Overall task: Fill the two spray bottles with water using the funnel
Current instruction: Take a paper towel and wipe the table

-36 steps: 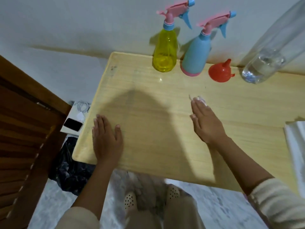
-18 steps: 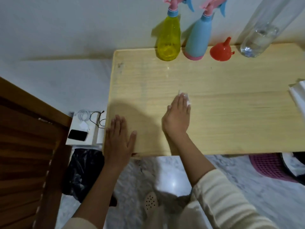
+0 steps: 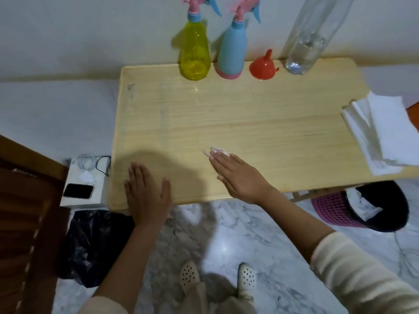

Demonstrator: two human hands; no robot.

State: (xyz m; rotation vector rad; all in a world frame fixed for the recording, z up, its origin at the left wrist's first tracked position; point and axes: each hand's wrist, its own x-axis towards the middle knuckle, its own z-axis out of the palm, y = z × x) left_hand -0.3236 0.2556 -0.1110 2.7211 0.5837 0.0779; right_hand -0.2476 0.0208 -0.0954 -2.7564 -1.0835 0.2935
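Observation:
A yellow spray bottle (image 3: 195, 53) and a light blue spray bottle (image 3: 231, 52), both with pink triggers, stand at the far edge of the wooden table (image 3: 260, 123). To their right a red funnel (image 3: 263, 67) sits mouth down, then a tall clear bottle (image 3: 309, 39) with some water in it. My left hand (image 3: 146, 191) lies flat on the table's near left edge. My right hand (image 3: 238, 175) lies flat near the front middle, fingers straight, with a bit of white tissue (image 3: 218, 151) showing at the fingertips.
A stack of white paper towels (image 3: 383, 134) lies at the table's right edge. Below: a pink basket with a black bag (image 3: 353, 209), a black bag (image 3: 95, 241) at left, a white box with a phone and cables (image 3: 84, 184), a brown slatted door (image 3: 25, 223).
My view has shifted, so the whole table and the paper towels show. My right hand has slid across the table with the tissue under its fingers; the left hand stays flat at the near edge.

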